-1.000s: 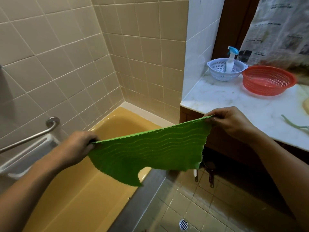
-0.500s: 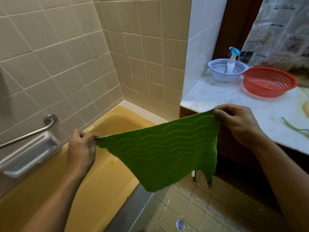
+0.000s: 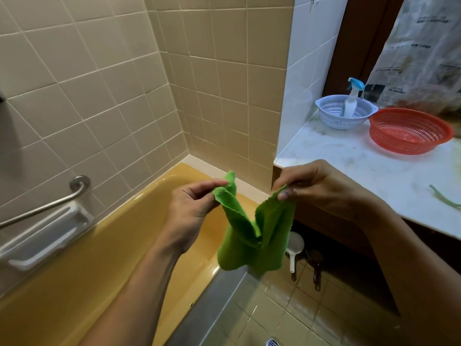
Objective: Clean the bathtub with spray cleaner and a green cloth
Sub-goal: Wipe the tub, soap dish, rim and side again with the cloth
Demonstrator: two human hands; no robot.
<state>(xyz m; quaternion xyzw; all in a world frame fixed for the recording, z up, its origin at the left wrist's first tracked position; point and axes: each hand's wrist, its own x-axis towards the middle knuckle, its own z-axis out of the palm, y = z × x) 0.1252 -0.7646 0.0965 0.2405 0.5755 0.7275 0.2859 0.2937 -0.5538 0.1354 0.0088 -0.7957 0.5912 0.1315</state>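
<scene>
**Cloth pinched at two corners over tub rim**

The left hand (image 3: 192, 206) pinches one upper corner of the bright green, rough-edged fabric cloth (image 3: 249, 255) between thumb and fingers. The right hand (image 3: 321, 188) pinches the other. The corners are held near each other, so the cloth sags in a fold, probably to form a wiping pad. It hangs over the floor-side rim of the glossy yellow bathtub (image 3: 112, 245). The white spray bottle with a blue trigger (image 3: 351, 101) stands untouched in a white perforated basket (image 3: 331, 113) at the far corner of the marble counter (image 3: 361, 166).

green cloth (image 3: 252, 236): textured fabric | bathtub (image 3: 104, 260): glossy yellow | grab bar (image 3: 45, 208): shiny metal | baskets (image 3: 409, 132): plastic
</scene>
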